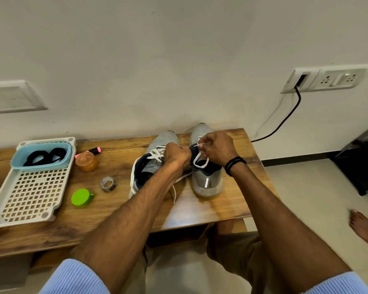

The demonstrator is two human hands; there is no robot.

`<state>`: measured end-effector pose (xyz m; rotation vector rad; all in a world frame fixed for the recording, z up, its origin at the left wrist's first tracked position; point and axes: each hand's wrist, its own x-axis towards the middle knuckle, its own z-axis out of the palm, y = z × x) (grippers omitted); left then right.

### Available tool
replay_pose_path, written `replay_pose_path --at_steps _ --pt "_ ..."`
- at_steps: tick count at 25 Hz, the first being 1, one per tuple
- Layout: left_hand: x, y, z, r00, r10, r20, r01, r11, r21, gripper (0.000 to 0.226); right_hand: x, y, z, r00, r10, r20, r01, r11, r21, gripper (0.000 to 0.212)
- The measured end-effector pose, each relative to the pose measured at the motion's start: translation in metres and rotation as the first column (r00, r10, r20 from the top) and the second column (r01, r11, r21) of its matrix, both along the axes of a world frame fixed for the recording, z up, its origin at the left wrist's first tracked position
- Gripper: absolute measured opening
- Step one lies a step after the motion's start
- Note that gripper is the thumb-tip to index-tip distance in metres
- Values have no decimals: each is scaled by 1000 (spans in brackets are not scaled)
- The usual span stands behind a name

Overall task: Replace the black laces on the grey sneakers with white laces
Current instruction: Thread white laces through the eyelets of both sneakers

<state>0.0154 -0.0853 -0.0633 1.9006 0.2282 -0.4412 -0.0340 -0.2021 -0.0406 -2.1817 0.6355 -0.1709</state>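
Two grey sneakers stand side by side on the wooden table (221,204), toes toward the wall. The left sneaker (151,164) has a white lace crossed through its eyelets, with a loose end trailing onto the table. Over the right sneaker (206,183) my right hand (218,149) pinches the tip of a white lace (200,161), which hangs in a loop above the shoe's opening. My left hand (176,154) sits curled at the right sneaker's inner edge and seems to grip it. Black laces (45,157) lie coiled in a light blue tub (17,164).
A white perforated tray (32,194) holds the tub at the table's left. Near it lie a pink highlighter (95,150), an orange jar (86,162), a tape roll (108,183) and a green lid (80,197). A black cable (285,119) runs from the wall socket. A bare foot (363,228) shows at right.
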Motion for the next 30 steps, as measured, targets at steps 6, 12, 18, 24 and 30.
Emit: replay_pose_path --at_steps 6,12,18,24,30 --pt "-1 0 4 996 -6 -90 0 998 -65 16 5 -10 21 988 -66 142 78 994 -76 12" --pt "-1 -1 0 996 -19 -85 9 993 -118 25 3 -11 6 988 143 -56 -153 947 -282 15" --pt "-2 -2 -1 996 -10 -86 -1 990 -139 26 5 -12 -2 974 194 -115 -223 902 -370 16" --pt "0 -1 -1 997 -19 -80 9 992 -126 26 5 -9 1 955 245 -165 -292 869 -399 15" --pt "0 0 -2 998 -64 -28 62 995 -77 13 5 -2 6 933 296 -206 -360 804 -473 21"
